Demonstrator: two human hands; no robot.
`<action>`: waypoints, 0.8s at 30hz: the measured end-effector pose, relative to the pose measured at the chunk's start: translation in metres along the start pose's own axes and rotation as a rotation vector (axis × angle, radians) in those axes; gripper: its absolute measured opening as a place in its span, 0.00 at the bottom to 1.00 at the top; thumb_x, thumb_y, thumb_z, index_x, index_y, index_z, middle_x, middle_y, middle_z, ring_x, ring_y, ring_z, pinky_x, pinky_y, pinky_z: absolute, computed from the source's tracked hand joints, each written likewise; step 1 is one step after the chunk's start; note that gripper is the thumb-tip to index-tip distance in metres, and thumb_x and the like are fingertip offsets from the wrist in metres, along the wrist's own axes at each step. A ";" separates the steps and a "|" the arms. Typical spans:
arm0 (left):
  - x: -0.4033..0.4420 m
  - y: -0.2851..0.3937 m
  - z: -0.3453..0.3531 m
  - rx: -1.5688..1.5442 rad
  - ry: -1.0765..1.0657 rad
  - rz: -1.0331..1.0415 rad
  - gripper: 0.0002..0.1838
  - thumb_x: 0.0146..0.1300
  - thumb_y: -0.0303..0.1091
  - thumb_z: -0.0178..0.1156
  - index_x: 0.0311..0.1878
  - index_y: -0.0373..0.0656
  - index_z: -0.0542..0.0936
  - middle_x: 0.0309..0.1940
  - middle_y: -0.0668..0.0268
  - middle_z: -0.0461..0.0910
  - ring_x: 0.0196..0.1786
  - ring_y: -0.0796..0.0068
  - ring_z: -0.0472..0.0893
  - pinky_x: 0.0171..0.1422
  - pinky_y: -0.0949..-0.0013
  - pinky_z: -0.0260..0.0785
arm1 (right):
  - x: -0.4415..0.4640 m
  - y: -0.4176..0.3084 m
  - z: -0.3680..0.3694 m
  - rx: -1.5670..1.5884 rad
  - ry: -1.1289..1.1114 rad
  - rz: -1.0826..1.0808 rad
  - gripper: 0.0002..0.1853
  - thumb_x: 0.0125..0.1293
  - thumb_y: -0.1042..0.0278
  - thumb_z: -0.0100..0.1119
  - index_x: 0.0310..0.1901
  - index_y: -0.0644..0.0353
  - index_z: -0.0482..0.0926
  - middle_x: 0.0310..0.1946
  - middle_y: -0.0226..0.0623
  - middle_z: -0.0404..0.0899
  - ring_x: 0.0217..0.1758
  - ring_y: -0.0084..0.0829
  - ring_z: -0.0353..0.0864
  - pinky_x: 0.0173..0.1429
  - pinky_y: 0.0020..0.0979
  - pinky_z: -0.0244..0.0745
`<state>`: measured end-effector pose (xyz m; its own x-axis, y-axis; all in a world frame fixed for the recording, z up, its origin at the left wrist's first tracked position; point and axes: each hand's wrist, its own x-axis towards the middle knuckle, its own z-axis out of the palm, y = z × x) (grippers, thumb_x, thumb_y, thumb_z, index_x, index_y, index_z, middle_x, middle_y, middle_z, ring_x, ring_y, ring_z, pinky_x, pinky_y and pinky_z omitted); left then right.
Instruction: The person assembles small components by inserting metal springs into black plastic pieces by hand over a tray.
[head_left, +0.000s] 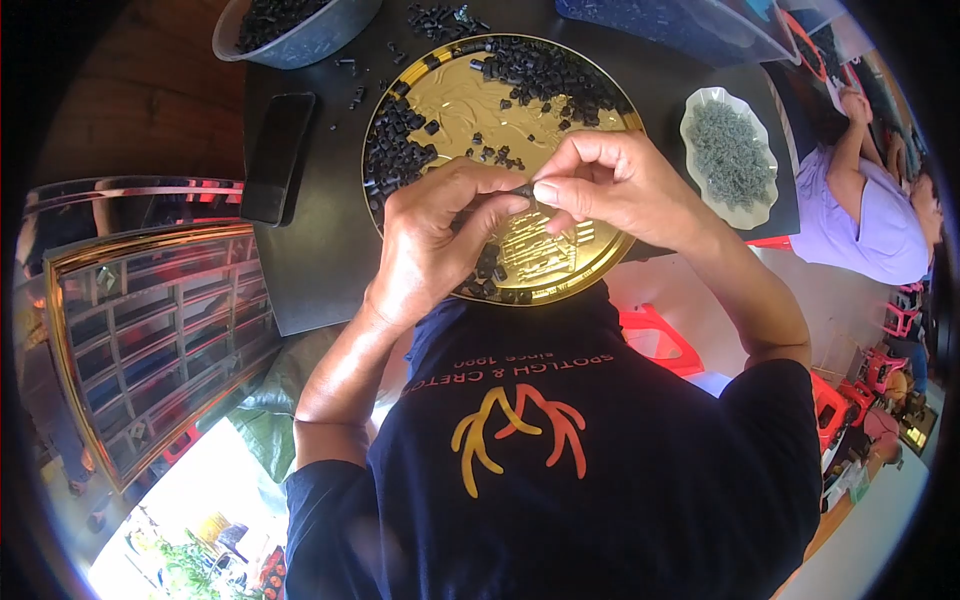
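Note:
My left hand (432,222) pinches a small black plastic piece (521,191) between thumb and forefinger, above a round gold tray (470,95). Directly beside it, my right hand (615,190) has its thumb and forefinger closed at the end of that piece. What the right fingertips hold, if anything, is too small to make out. Many short black plastic pieces (395,135) lie heaped along the tray's left and far sides. A few more rest in its middle and under my left hand.
Right of the tray stands a pale scalloped dish (690,125) full of tiny grey-green pieces. A phone (278,160) lies at the left table edge. Plastic tubs (300,45) stand at the back. A person in a lilac top (870,220) sits at the right, near red stools (660,340).

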<state>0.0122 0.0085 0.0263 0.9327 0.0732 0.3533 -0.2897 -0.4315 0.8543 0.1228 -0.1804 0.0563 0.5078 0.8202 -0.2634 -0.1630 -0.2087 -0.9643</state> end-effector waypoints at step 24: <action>-0.012 -0.009 0.013 -0.310 0.102 -0.111 0.07 0.59 0.22 0.67 0.41 0.36 0.84 0.36 0.62 0.84 0.39 0.73 0.84 0.42 0.72 0.76 | -0.006 0.017 0.015 0.318 0.054 0.024 0.10 0.70 0.68 0.61 0.44 0.68 0.79 0.27 0.28 0.73 0.31 0.15 0.75 0.47 0.32 0.87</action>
<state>0.0061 -0.0005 0.0095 0.9403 0.2011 0.2748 -0.2539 -0.1234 0.9593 0.1049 -0.1809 0.0419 0.5430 0.7860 -0.2956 -0.4272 -0.0445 -0.9031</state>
